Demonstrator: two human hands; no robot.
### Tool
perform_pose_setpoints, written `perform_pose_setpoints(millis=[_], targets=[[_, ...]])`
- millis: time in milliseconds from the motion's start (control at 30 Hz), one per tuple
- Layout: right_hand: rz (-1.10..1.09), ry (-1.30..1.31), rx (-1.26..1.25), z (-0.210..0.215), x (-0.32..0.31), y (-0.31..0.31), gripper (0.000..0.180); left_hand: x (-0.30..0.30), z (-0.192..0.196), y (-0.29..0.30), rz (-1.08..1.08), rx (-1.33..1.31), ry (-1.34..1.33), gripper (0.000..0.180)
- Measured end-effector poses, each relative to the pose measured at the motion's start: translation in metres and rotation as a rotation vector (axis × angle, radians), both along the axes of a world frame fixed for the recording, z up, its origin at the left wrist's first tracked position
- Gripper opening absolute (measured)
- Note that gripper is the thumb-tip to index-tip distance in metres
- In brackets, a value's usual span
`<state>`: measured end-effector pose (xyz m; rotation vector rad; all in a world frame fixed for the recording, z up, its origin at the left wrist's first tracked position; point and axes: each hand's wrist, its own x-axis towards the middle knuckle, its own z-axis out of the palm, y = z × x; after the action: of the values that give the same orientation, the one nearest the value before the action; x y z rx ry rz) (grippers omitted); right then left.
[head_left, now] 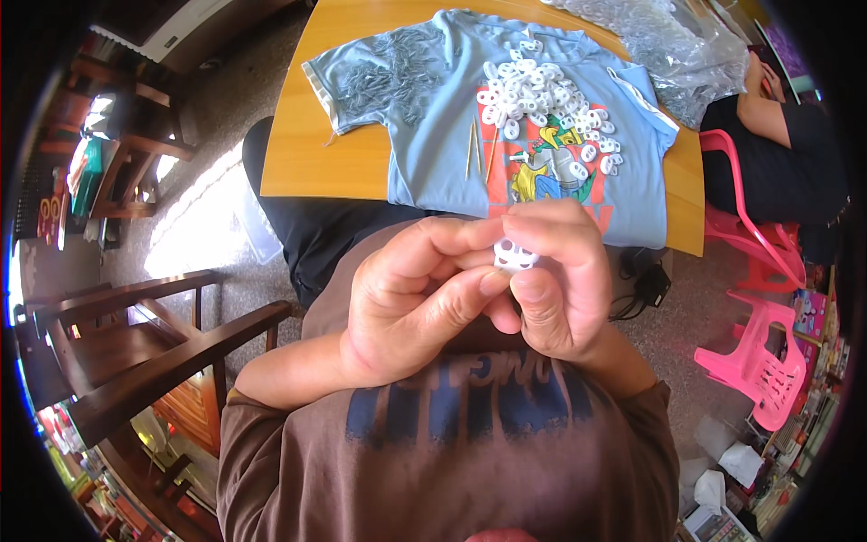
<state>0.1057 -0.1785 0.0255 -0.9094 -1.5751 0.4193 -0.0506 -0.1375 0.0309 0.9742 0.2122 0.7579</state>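
Between my two hands, above my lap, is a small white plastic piece (pixel 515 256) with oval holes in it. My left hand (pixel 411 298) pinches it from the left with thumb and fingers. From the right, my right hand (pixel 564 280) grips it as well, its thumb below and fingers curled over the top. Beyond them a light blue T-shirt (pixel 424 167) with a colourful print lies spread on the table. A heap of similar white plastic pieces (pixel 533 95) rests on the shirt. To its left lie a pile of small grey slivers (pixel 397 72) and several thin wooden sticks (pixel 470 149).
The yellow wooden table (pixel 302 158) stands in front of me. Clear plastic bags (pixel 691 68) lie at its far right, beside a seated person (pixel 768 135) in dark clothes. A pink plastic chair (pixel 759 361) is on the right, a dark wooden armchair (pixel 172 334) on the left.
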Motion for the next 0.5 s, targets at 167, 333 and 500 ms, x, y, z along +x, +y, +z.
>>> perform_pose_setpoints(millis=[167, 333, 500], targets=[[0.012, 0.016, 0.058, -0.0009, -0.0024, 0.0038, 0.023, 0.0001, -0.0015, -0.0005, 0.073, 0.124, 0.002, 0.028], [0.002, 0.032, 0.067, -0.0022, -0.0041, 0.0066, 0.017, 0.0048, -0.0025, -0.0028, 0.14, 0.098, -0.023, 0.025], [0.024, 0.042, 0.077, -0.0048, -0.0036, 0.0087, 0.02, 0.0033, -0.0016, 0.0004, 0.13, 0.105, -0.037, 0.024]])
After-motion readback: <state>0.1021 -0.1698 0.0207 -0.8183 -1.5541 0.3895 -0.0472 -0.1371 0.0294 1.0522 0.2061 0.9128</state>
